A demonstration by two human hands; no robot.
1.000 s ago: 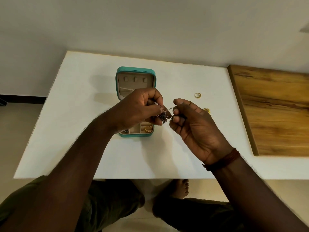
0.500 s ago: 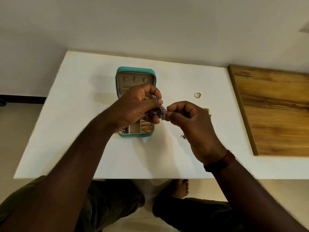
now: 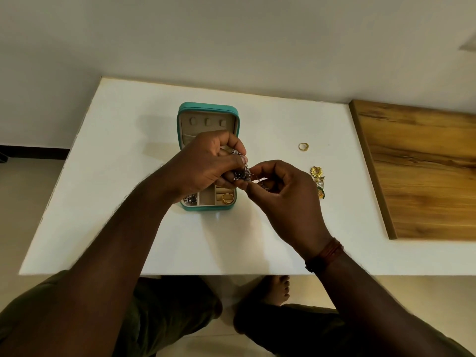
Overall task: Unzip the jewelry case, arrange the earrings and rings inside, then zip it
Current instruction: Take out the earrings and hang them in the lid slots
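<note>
1. White table [image 3: 128,176] carries everything; a wood board [image 3: 422,171] lies at its right.
2. Teal case [image 3: 208,107] lies open, long axis running away from the person, lid at the far end. A gold ring [image 3: 227,197] sits in its near right compartment.
3. Left hand [image 3: 206,163] pinches the silver earring [image 3: 243,173] above the case. Right hand [image 3: 280,194] pinches its chain end from the right.
4. We judge the tray lies below and slightly left of the grip, so the left hand is nearer for placing.
5. Gold earrings [image 3: 318,181] and a second ring [image 3: 303,146] lie on the table right of the hands, apart from the case.
</note>
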